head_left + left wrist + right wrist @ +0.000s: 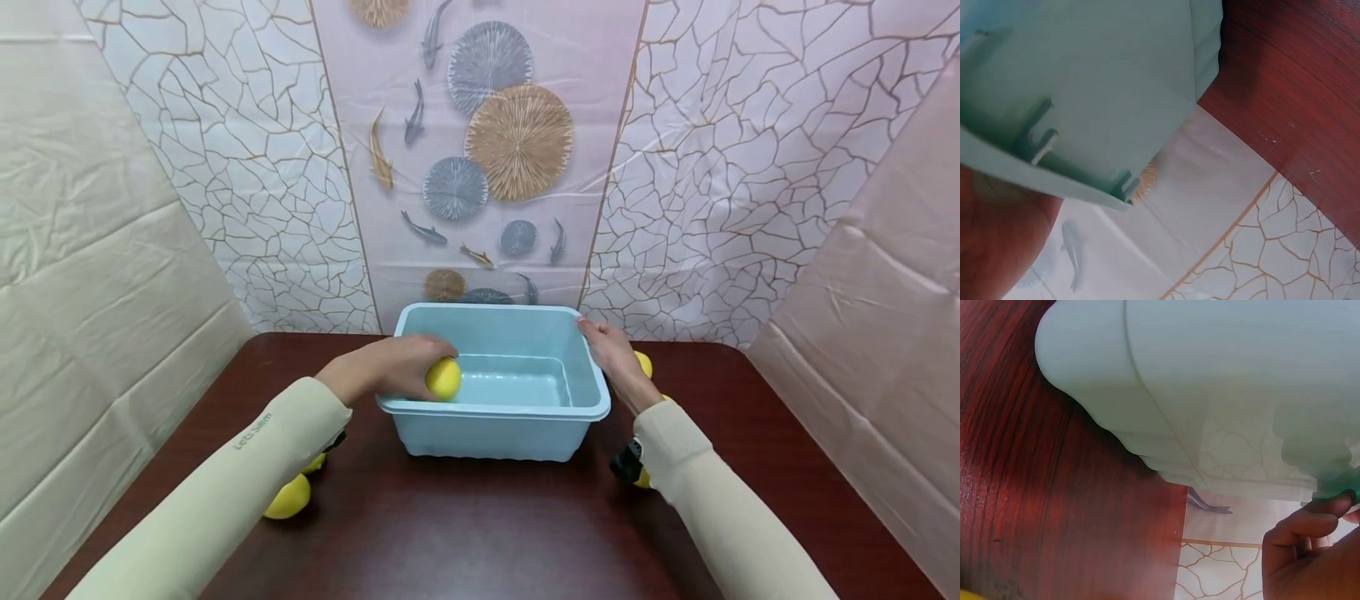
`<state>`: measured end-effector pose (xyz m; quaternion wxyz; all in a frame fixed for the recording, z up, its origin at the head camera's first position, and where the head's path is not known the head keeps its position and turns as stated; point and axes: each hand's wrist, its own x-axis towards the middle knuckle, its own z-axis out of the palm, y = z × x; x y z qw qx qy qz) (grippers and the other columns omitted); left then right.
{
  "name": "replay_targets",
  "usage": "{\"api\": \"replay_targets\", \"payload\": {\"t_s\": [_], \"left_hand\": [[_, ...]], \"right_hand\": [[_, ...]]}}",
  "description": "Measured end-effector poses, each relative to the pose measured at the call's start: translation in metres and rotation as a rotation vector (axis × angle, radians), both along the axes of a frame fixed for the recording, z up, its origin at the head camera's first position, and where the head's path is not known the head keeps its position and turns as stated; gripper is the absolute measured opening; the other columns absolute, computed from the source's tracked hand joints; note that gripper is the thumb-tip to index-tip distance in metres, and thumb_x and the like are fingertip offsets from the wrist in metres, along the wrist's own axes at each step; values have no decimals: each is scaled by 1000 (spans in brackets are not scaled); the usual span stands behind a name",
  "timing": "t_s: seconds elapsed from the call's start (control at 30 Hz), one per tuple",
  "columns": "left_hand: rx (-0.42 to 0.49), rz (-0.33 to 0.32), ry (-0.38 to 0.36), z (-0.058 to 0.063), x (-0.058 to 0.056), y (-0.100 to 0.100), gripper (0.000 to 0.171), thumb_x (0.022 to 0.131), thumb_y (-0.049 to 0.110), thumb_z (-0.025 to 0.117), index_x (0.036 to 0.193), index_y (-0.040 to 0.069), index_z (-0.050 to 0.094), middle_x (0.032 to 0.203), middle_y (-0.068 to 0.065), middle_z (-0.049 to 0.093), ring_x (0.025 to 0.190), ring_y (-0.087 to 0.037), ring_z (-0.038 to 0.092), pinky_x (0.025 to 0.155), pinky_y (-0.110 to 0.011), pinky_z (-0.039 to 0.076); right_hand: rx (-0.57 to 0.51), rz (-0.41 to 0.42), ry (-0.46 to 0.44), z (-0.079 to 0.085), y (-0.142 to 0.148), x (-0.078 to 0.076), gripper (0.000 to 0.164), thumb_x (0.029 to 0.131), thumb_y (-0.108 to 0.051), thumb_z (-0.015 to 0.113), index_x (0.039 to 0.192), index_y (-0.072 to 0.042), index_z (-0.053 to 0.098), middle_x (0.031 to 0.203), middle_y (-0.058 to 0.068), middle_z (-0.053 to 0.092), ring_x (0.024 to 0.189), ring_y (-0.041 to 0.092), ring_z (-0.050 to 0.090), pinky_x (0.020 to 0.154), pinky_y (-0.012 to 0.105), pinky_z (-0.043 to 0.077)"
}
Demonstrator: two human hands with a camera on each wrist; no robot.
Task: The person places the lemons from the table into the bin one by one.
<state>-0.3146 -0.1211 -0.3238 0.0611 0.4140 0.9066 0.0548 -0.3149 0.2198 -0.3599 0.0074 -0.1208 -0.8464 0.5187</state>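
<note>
A light blue plastic basin (pixel 491 433) stands on the table toward the back. My left hand (pixel 397 364) reaches over its left rim and holds a round yellow lemon (pixel 443 379) inside the basin, above its floor. In the left wrist view part of the left hand (pixel 1004 231) shows beyond the basin's rim, and the lemon is hidden. My right hand (pixel 613 360) grips the rim at the back right corner. The right wrist view has the fingers of this hand (pixel 1310 544) curled at the rim, beside the basin's smooth outer wall (pixel 1229 394).
Left of the basin, a yellow lemon (pixel 288 497) and a greenish-yellow one (pixel 315 463) lie partly behind my left sleeve. More yellow ones, such as a lemon (pixel 643 363), peek out around my right forearm. A patterned cloth wall (pixel 480 233) rises behind the dark red table (pixel 480 533).
</note>
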Motion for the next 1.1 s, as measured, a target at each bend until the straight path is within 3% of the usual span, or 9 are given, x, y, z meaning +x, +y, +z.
{"api": "replay_targets", "payload": {"t_s": [0.4, 0.7, 0.9, 1.1], "left_hand": [[-164, 6, -46, -9, -4, 17, 57, 96, 24, 73, 149, 8, 57, 138, -9, 67, 122, -27, 64, 104, -46, 51], [-292, 14, -31, -12, -2, 24, 43, 108, 8, 53, 150, 11, 55, 146, -8, 62, 131, -28, 61, 111, -46, 48], [-327, 11, -44, -14, -3, 27, 41, 110, 7, 49, 150, 10, 56, 147, -9, 62, 136, -27, 58, 112, -44, 47], [-294, 43, -115, -15, -3, 29, 32, 110, 12, 47, 137, 11, 64, 132, -7, 67, 119, -23, 62, 105, -44, 48]], "right_hand": [[-2, 9, -4, 1, 1, 1, 50, 111, -55, 41, 98, -9, 53, 89, 4, 55, 85, 19, 55, 74, 28, 47], [-2, 15, 14, 1, 0, 0, 50, 111, -54, 42, 96, -8, 53, 86, 3, 56, 82, 18, 56, 72, 27, 49], [2, 7, 11, 1, 0, 1, 49, 111, -54, 42, 93, -10, 50, 85, 3, 52, 80, 19, 53, 72, 28, 46], [2, 12, 18, 0, 0, 2, 50, 111, -54, 41, 89, -11, 48, 78, 1, 49, 77, 19, 52, 72, 29, 45]]}}
